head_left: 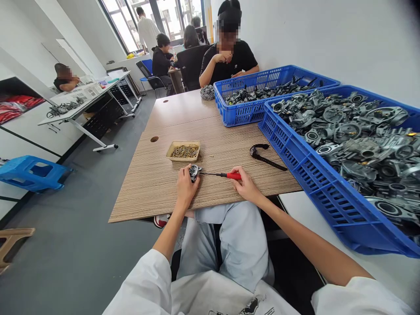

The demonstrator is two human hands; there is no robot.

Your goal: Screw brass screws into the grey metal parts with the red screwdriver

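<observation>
Two bare hands are seen over one wood-grain table (138, 188). One metal part (194, 173) is grasped in the left hand (186, 187), fingers closed around it, near the table's front edge. One screwdriver (233, 176) is held in the right hand (245, 185), its red handle pinched between thumb and fingers. The shaft is pointed left, with the tip at the part's right side; whether contact is made cannot be told.

One tray (183, 159) is placed just beyond the left hand, filled with small brass-coloured and dark screws, too many to be counted. One small loose piece (211, 155) is noted on the table to the right of the tray. One watch (253, 151) is laid farther right, its strap spread open, beside the near crate.

Two blue crates are recorded at right: the near crate (297, 175) is heaped with grey metal parts, count not obtainable; the far crate (239, 116) is less full, with metal parts and dark pieces. One pile (207, 92) of small grey pieces is seen left of the far crate. One person (231, 59) in black is seated across the table, one hand raised near the face. Five others are counted in the background.
</observation>
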